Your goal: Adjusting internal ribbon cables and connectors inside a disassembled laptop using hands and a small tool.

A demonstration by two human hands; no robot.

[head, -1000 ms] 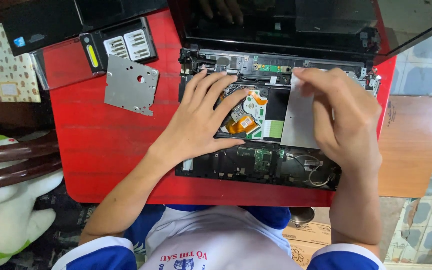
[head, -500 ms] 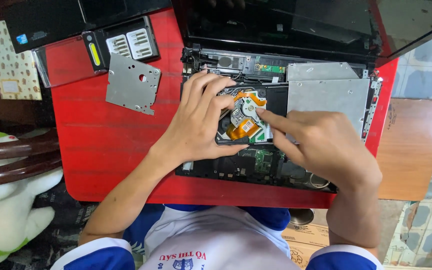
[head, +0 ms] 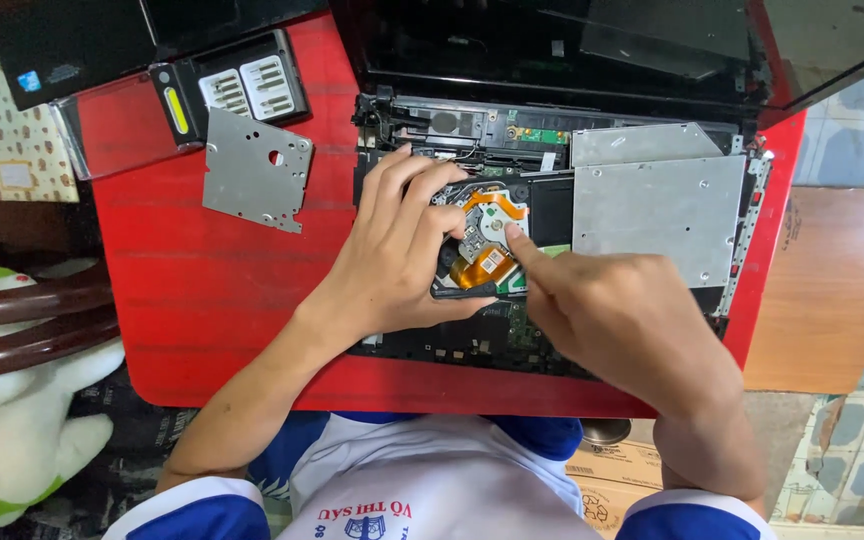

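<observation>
Where the head view looks down, an opened black laptop chassis [head: 472, 345] lies on the red bench [head: 212, 290]. Left hand [head: 397, 250]: grip spread, fingertips resting on the small drive with orange ribbon cable [head: 482, 240] at the chassis centre. Right hand [head: 612, 320]: forefinger extended, touching the drive. Silver rectangular optical drive [head: 652, 215] just beside. Loose grey metal bracket [head: 255, 168] well apart.
</observation>
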